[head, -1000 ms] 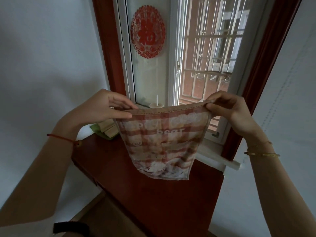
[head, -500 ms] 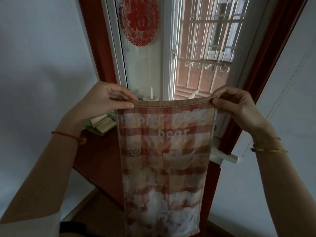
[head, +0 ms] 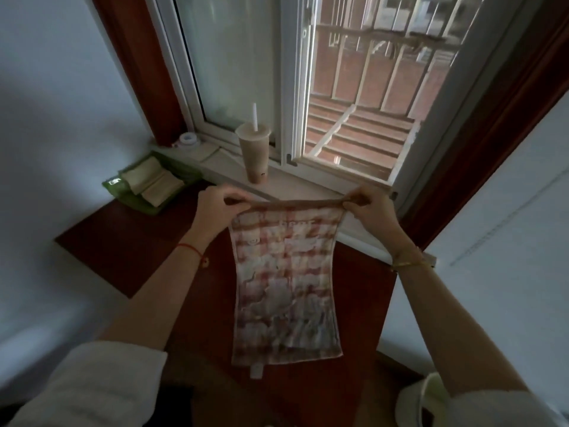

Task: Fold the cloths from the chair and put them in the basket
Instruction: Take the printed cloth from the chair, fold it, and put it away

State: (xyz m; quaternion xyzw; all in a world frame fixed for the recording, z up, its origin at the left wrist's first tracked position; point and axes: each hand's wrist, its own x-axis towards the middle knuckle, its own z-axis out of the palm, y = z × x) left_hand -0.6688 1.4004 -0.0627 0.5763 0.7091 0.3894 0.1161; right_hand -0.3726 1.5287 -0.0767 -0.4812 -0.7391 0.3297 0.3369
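Cloth stretched out over the counter

I am looking down at the dark red counter (head: 129, 241), where the checked cloth (head: 286, 282) is hanging lengthwise over it, below the windowsill. My left hand (head: 215, 211) is pinching the cloth's top left corner and my right hand (head: 372, 211) its top right corner, fingers closed. Behind the cloth's top edge, a lidded cup (head: 254, 155) with a straw is standing on the sill.

It was a home room: a barred window (head: 354, 87), a drink cup (head: 254, 155) on the sill, a red-brown tabletop (head: 129, 241).
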